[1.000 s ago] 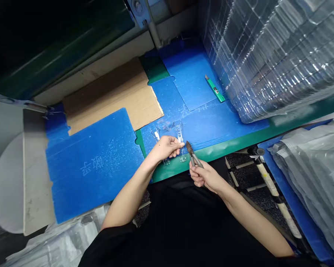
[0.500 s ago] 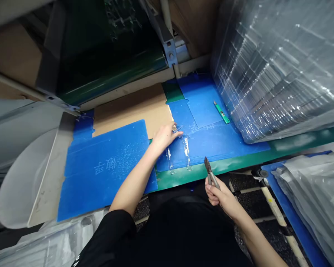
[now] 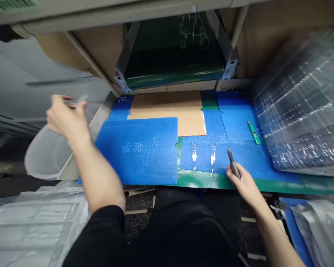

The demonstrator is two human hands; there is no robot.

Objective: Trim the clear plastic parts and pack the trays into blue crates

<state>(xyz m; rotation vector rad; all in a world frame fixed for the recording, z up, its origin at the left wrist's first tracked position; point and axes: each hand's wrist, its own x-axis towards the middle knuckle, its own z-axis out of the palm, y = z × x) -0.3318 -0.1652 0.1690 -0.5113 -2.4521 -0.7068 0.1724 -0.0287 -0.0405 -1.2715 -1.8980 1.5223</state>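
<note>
My left hand (image 3: 68,116) is over a translucent white bin (image 3: 46,155) at the left end of the bench. Its thumb and fingers close on a small clear plastic piece (image 3: 82,99), blurred by motion. In my right hand (image 3: 241,178) is a pair of cutting pliers (image 3: 233,163), jaws pointing up and away from me, near the bench's front edge. Two clear plastic parts, a left one (image 3: 194,157) and a right one (image 3: 212,159), lie side by side on the blue sheet (image 3: 189,148), left of the pliers.
A green utility knife (image 3: 254,132) lies near a tall stack of clear plastic trays (image 3: 308,111). Cardboard (image 3: 167,104) and another blue sheet (image 3: 139,148) cover the bench's left part. Behind is a green conveyor belt (image 3: 175,55). Bagged trays (image 3: 36,222) are below left.
My left hand has moved from the clear parts leftward to the bin, carrying a small clear piece. The view has turned left. My right hand still holds the pliers near the front edge.
</note>
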